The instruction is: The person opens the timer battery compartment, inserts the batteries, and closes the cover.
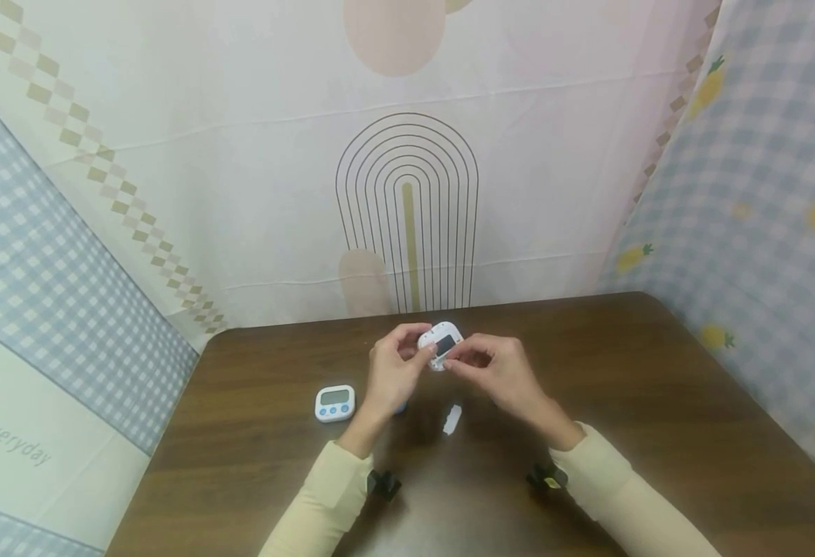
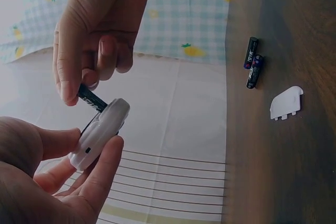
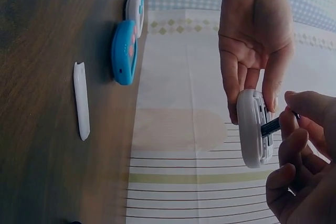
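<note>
Raised above the table, a white digital timer (image 1: pixel 442 338) is held in my left hand (image 1: pixel 393 375), its back turned up with a dark rectangle on it. Thumb and fingers grip the timer by its edges. My right hand (image 1: pixel 503 373) pinches a small dark battery (image 2: pixel 93 98) between thumb and fingers. The battery stands tilted, one end at the timer's back, as the right wrist view also shows. How far it sits inside is hidden. Below the hands, a white battery cover (image 1: pixel 452 419) with small tabs lies on the table.
Two dark batteries (image 2: pixel 253 64) lie together on the wooden table (image 1: pixel 254 464). A white timer with blue buttons (image 1: pixel 335 404) lies to the left. Beside it is a blue timer (image 3: pixel 124 53), mostly hidden behind the left arm in the head view. Patterned cloth (image 1: pixel 275 193) hangs behind.
</note>
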The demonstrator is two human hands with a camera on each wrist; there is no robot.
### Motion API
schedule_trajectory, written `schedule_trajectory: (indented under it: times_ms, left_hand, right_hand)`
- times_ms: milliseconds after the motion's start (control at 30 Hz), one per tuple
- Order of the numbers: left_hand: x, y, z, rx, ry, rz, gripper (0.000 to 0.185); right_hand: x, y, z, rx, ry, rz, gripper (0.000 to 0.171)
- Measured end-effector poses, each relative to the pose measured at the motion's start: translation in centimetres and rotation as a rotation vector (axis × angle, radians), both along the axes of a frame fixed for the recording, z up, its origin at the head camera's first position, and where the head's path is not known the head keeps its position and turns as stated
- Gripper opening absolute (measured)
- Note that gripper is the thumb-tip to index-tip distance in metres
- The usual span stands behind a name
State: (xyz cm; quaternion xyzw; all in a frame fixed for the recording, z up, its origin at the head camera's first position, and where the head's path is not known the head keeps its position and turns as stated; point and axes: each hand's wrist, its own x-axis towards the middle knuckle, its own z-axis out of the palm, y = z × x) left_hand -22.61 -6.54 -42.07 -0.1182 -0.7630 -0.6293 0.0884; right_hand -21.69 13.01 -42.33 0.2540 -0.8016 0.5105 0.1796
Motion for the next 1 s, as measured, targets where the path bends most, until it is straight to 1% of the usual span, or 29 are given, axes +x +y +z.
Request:
schedule_trajectory:
  times_ms: [300, 533, 767, 1000]
  left_hand:
    - [-0.04, 0.05, -0.09, 0.010, -0.001, -0.010, 0.028]
    - [0.00, 0.09, 0.00, 0.052, -0.021, -0.029, 0.026]
    - [0.17, 0.21, 0.09, 0.058, -0.030, -0.033, 0.026]
    - [0.16, 0.34, 0.08, 0.067, -0.034, -0.040, 0.026]
  right_hand:
    - [-0.16, -0.02, -0.30, 0.026, 0.019, 0.026, 0.014]
    - [-0.24, -0.01, -0.43, 0.028, 0.019, 0.017, 0.016]
    - [-0.24, -0.11, -0.77, 0.022, -0.011, 0.005, 0.018]
    - [-0.20, -0.37, -0.87, 0.029, 0.014, -0.003, 0.016]
